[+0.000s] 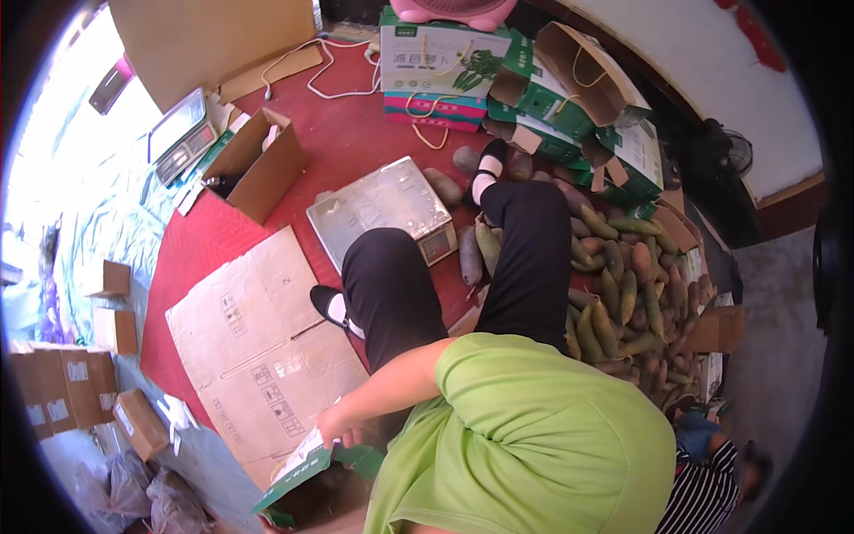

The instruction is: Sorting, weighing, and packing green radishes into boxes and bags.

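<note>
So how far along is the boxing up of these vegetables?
Done: a few closed printed cartons stand stacked at the far end. In hand: the left hand holds the flap of a green and white carton; the right hand is out of view. Left: a big pile of long vegetables lies loose beside the scale, so most seems still to do.

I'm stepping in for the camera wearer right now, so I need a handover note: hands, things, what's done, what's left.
Left hand: gripping the flap of the green-and-white carton at the lower left.
Right hand: out of view.
Things: weighing scale between the legs, its pan bare; pile of long tubers to the right; flattened cardboard to the left.
Done: the carton is open; I can't see what is inside it.
Left: the tubers are still heaped on the floor, and none are on the scale.
</note>
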`<state>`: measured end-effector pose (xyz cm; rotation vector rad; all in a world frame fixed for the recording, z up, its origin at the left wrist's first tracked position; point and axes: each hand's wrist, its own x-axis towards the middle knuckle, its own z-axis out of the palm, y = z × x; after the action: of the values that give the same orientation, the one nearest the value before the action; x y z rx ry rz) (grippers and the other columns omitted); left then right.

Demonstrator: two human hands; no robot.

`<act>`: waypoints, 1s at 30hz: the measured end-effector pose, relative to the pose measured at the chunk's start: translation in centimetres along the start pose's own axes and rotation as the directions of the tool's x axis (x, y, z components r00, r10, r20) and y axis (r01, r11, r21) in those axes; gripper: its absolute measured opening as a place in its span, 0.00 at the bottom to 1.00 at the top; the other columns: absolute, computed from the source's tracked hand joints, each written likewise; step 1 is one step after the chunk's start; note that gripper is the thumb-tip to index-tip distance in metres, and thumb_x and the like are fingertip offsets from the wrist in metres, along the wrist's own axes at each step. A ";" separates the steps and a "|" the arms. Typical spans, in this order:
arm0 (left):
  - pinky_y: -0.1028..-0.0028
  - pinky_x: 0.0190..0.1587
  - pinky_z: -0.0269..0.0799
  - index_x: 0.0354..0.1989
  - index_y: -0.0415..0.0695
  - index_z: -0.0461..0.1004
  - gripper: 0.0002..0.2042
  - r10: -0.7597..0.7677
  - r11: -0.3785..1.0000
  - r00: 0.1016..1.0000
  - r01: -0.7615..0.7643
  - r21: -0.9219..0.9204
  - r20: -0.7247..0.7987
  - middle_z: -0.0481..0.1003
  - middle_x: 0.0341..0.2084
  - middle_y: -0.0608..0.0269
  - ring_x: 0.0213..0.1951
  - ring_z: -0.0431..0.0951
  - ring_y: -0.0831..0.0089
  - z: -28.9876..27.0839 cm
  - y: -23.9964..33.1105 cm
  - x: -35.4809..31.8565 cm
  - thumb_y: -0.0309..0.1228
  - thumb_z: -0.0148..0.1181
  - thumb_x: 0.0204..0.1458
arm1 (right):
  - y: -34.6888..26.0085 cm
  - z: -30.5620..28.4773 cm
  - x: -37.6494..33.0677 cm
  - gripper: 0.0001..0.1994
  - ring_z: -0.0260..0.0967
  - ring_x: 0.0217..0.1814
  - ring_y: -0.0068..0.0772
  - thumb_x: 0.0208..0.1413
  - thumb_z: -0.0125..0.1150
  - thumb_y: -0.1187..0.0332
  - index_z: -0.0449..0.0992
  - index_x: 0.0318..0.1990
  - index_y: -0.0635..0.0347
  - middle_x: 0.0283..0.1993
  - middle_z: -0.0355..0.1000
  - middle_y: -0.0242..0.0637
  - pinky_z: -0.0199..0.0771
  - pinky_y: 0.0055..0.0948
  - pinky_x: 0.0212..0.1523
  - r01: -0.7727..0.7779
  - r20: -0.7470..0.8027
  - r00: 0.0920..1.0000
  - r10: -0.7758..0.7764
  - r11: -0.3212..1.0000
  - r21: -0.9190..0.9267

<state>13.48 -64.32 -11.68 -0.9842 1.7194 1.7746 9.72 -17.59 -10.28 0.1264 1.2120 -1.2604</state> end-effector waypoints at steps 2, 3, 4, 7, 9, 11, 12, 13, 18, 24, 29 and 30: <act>0.70 0.53 0.65 0.51 0.41 0.72 0.27 0.089 0.994 0.996 -0.088 0.065 -0.022 0.75 0.45 0.61 0.48 0.72 0.65 1.3 0.7 1.3 0.54 0.47 0.59 | -1.8 -1.0 -0.1 0.26 0.75 0.41 0.47 0.49 0.61 0.70 0.65 0.58 0.65 0.48 0.71 0.51 0.80 0.44 0.32 0.089 -0.031 0.995 -0.091 0.995 -0.050; 0.70 0.53 0.65 0.51 0.41 0.72 0.27 0.135 0.986 0.990 -0.131 0.100 -0.037 0.75 0.45 0.61 0.48 0.72 0.65 1.5 1.3 1.6 0.54 0.47 0.59 | -2.5 -1.1 -0.1 0.26 0.75 0.40 0.46 0.49 0.61 0.70 0.66 0.57 0.66 0.47 0.72 0.50 0.79 0.42 0.31 0.176 -0.032 0.983 -0.180 0.979 -0.107; 0.70 0.53 0.65 0.51 0.41 0.72 0.27 0.182 0.975 0.982 -0.174 0.135 -0.050 0.75 0.45 0.61 0.48 0.72 0.65 1.8 2.0 2.0 0.53 0.47 0.59 | -3.2 -1.4 -0.5 0.26 0.75 0.40 0.46 0.49 0.61 0.70 0.66 0.57 0.66 0.47 0.72 0.50 0.79 0.42 0.31 0.180 -0.045 0.982 -0.185 0.978 -0.103; 0.69 0.53 0.65 0.51 0.40 0.72 0.26 0.322 0.925 0.944 -0.296 0.240 -0.076 0.75 0.45 0.60 0.49 0.72 0.64 3.5 4.2 2.6 0.52 0.48 0.59 | -4.8 -3.5 -3.5 0.24 0.75 0.37 0.40 0.48 0.62 0.69 0.69 0.55 0.66 0.43 0.73 0.47 0.78 0.38 0.28 0.362 -0.084 0.925 -0.371 0.926 -0.108; 0.69 0.53 0.65 0.51 0.40 0.72 0.25 0.415 0.876 0.906 -0.374 0.306 -0.084 0.75 0.46 0.60 0.49 0.72 0.64 5.3 5.9 2.8 0.51 0.48 0.59 | -5.9 -6.0 -6.9 0.23 0.74 0.34 0.33 0.48 0.62 0.68 0.71 0.52 0.65 0.40 0.74 0.43 0.75 0.33 0.26 0.515 -0.118 0.844 -0.524 0.852 -0.095; 0.69 0.54 0.65 0.51 0.39 0.72 0.25 0.509 0.815 0.855 -0.444 0.371 -0.094 0.75 0.46 0.59 0.49 0.72 0.64 6.8 7.9 2.8 0.50 0.48 0.59 | -6.6 -9.5 -11.3 0.21 0.72 0.32 0.28 0.50 0.61 0.66 0.71 0.52 0.65 0.38 0.74 0.40 0.73 0.29 0.26 0.613 -0.213 0.752 -0.624 0.781 -0.122; 0.68 0.54 0.65 0.51 0.39 0.72 0.25 0.556 0.780 0.825 -0.479 0.404 -0.096 0.75 0.46 0.59 0.49 0.72 0.64 7.7 9.0 2.7 0.50 0.48 0.59 | -6.5 -11.8 -13.6 0.20 0.72 0.31 0.26 0.51 0.60 0.66 0.71 0.52 0.65 0.36 0.74 0.38 0.72 0.27 0.27 0.671 -0.268 0.689 -0.674 0.732 -0.118; 0.68 0.54 0.65 0.51 0.39 0.72 0.25 0.602 0.741 0.793 -0.510 0.436 -0.095 0.75 0.46 0.59 0.49 0.72 0.64 8.6 10.2 2.6 0.49 0.49 0.59 | -6.1 -14.1 -16.3 0.19 0.71 0.31 0.24 0.52 0.59 0.66 0.71 0.51 0.64 0.35 0.74 0.35 0.72 0.25 0.28 0.725 -0.321 0.619 -0.717 0.679 -0.118; 0.68 0.54 0.66 0.52 0.38 0.72 0.23 0.802 0.526 0.590 -0.625 0.577 -0.092 0.75 0.47 0.58 0.49 0.73 0.63 14.3 14.9 1.6 0.47 0.49 0.60 | -1.1 -23.9 -32.4 0.14 0.73 0.40 0.24 0.54 0.60 0.65 0.75 0.47 0.60 0.41 0.75 0.36 0.74 0.25 0.36 0.639 -0.723 0.129 -0.679 0.614 -0.463; 0.67 0.54 0.66 0.52 0.37 0.72 0.22 0.957 0.242 0.285 -0.658 0.713 -0.061 0.75 0.48 0.56 0.50 0.73 0.62 24.1 18.4 -0.4 0.44 0.50 0.60 | 13.1 -33.6 -45.3 0.15 0.69 0.51 0.47 0.46 0.62 0.64 0.78 0.42 0.58 0.46 0.74 0.46 0.69 0.39 0.52 0.014 -0.709 -0.574 -0.410 0.861 -0.509; 0.70 0.55 0.65 0.52 0.34 0.70 0.14 0.884 0.222 0.381 -0.853 0.473 0.273 0.74 0.47 0.53 0.50 0.72 0.65 49.6 20.1 -6.3 0.24 0.49 0.59 | 24.8 -36.0 -53.1 0.21 0.66 0.55 0.53 0.46 0.62 0.64 0.73 0.51 0.54 0.58 0.62 0.48 0.68 0.43 0.56 -0.003 -0.724 -0.690 -0.007 1.000 -0.007; 0.71 0.55 0.65 0.52 0.34 0.70 0.14 0.854 0.209 0.369 -0.888 0.409 0.365 0.74 0.47 0.54 0.51 0.72 0.65 53.3 20.0 -7.1 0.23 0.48 0.58 | 26.8 -36.5 -54.4 0.23 0.65 0.57 0.53 0.47 0.62 0.63 0.71 0.53 0.53 0.61 0.58 0.47 0.68 0.44 0.56 -0.012 -0.711 -0.702 0.041 0.997 0.070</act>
<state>-6.14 -12.79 4.16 0.5217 2.8262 1.5296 17.16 51.93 0.52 2.0437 2.9077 -0.5323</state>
